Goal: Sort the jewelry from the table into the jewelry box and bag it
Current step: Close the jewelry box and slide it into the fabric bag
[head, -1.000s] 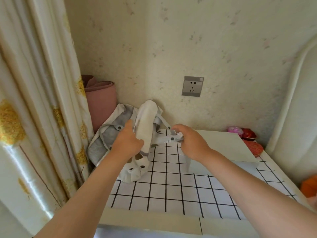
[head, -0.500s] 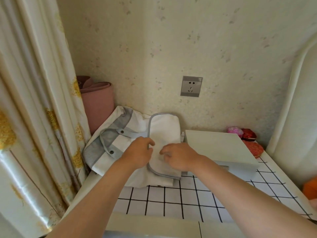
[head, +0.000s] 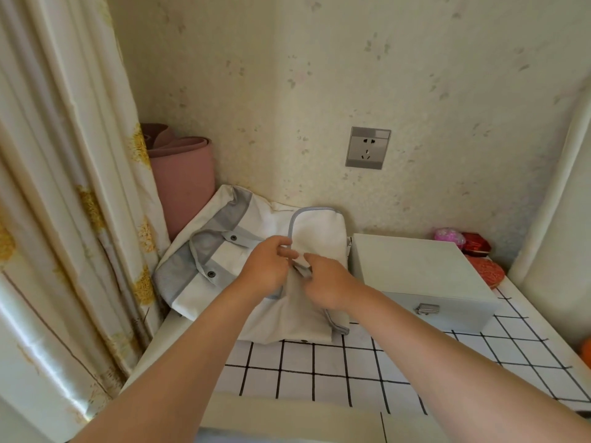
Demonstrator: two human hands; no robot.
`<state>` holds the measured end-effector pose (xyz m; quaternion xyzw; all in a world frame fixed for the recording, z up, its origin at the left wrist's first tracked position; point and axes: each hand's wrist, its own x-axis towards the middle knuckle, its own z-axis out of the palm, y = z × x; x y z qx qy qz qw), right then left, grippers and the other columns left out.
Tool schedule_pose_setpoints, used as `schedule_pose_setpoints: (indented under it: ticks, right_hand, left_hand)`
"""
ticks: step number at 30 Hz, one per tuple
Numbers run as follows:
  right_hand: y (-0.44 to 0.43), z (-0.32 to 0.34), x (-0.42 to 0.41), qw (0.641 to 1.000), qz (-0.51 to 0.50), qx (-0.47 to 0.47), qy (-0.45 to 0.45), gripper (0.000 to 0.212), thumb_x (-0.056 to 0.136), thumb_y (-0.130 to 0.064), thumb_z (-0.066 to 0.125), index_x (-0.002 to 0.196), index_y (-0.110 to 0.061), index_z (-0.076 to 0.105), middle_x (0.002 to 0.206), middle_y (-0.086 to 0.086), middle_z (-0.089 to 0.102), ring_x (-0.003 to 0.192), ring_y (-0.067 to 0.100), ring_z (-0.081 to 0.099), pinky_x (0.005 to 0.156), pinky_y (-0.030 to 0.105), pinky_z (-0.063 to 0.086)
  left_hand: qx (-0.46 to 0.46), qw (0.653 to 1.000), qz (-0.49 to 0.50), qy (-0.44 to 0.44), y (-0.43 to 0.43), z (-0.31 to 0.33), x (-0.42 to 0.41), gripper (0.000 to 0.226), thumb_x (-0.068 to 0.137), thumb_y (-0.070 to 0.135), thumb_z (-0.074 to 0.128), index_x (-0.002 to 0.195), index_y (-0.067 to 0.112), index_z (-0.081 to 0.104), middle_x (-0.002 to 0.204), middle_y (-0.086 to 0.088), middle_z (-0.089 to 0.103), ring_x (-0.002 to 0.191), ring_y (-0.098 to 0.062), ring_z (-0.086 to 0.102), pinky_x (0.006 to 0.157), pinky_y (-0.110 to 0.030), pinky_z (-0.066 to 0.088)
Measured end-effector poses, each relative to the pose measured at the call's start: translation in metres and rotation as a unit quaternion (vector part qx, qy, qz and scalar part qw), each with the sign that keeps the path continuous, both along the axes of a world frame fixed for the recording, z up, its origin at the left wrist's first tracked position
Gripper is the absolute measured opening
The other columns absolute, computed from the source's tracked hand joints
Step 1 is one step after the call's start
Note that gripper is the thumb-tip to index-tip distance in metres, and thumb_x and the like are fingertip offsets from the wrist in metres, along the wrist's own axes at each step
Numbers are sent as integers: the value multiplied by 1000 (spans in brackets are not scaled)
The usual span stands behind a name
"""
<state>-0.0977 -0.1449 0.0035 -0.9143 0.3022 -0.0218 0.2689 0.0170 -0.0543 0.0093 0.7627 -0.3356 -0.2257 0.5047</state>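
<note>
A white and grey fabric bag (head: 243,266) lies flat at the back left of the table, its flap with grey piping on top. My left hand (head: 265,270) pinches the flap's grey edge. Just right of it, my right hand (head: 326,282) grips a small grey tab on the flap. The pale grey jewelry box (head: 419,273) stands right of the bag with its lid down and a metal clasp on the front. No loose jewelry shows on the table.
The table (head: 351,372) wears a white cloth with a black grid. A curtain (head: 64,187) hangs at the left and a rolled pink mat (head: 182,177) stands in the corner. Small pink and red cases (head: 470,247) sit behind the box. A wall socket (head: 367,148) is above.
One second ago both hands held the bag upright by its strap. The bag now lies flat and both hands have closed in on the flap's edge.
</note>
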Motion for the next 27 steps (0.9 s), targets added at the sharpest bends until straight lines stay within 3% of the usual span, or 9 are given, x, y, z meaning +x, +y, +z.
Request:
schedule_pose_setpoints:
  ticks: [3,5,7,11,14,17,19,22,27]
  right_hand:
    - [-8,5,-8,997,-2,18,-75,66,94,2,49,155,-15,31,158,3,37,145,19,34,110,16,25]
    - [-11,4,-10,993,0,35,-112,68,89,11,46,149,-21,45,153,-3,44,142,14,38,108,11,24]
    - [-13,2,-12,995,-6,32,-99,60,89,10,46,135,-25,60,144,-6,54,135,13,47,109,17,34]
    - [-14,6,-10,997,-40,-52,-35,34,93,-3,49,104,-26,72,110,-9,61,107,17,61,83,25,46]
    - [-12,5,4,993,-43,-111,-23,21,94,-12,49,114,-10,57,105,5,65,99,26,63,74,33,48]
    - [-12,-5,19,991,-63,-108,-50,41,97,-28,49,129,-9,33,96,9,64,84,26,62,63,33,40]
    - [-17,-12,26,988,-62,-140,-29,37,99,-36,49,123,-9,44,99,9,65,88,27,61,67,33,40]
    - [-26,-25,31,985,-70,-152,-48,23,99,-29,52,96,-10,66,98,10,69,93,27,64,70,30,42]
    - [-24,-36,32,986,-77,-134,-64,29,101,-25,50,85,-10,69,93,12,71,89,28,64,69,29,40]
  left_hand:
    - [84,988,-15,-131,1,-14,-4,35,93,5,51,126,12,47,124,-2,55,111,-17,55,84,-22,38]
    - [159,972,-83,-152,3,-23,-9,46,92,24,62,131,13,40,122,-1,53,105,-16,53,81,-25,40]
    - [195,956,-127,-177,4,-27,-15,55,88,35,68,131,16,39,117,1,54,99,-16,55,80,-29,47]
    - [231,928,-146,-253,4,-27,-18,62,86,42,66,135,20,35,121,1,56,100,-19,57,83,-33,49]
    - [238,923,-149,-262,5,-27,-19,69,88,40,61,144,21,25,112,0,58,94,-20,56,74,-31,44]
    - [235,922,-150,-267,5,-31,-16,68,88,40,57,146,23,25,116,-2,62,99,-24,60,78,-34,48]
    - [244,919,-148,-271,4,-34,-14,68,89,43,54,148,24,26,122,-3,62,106,-25,59,84,-36,50]
    - [264,914,-167,-260,1,-37,-12,74,89,43,48,154,29,15,135,-8,55,118,-29,53,93,-41,48]
    - [312,902,-185,-234,-5,-41,-8,73,94,36,43,155,37,4,140,-20,44,119,-33,51,98,-45,47]
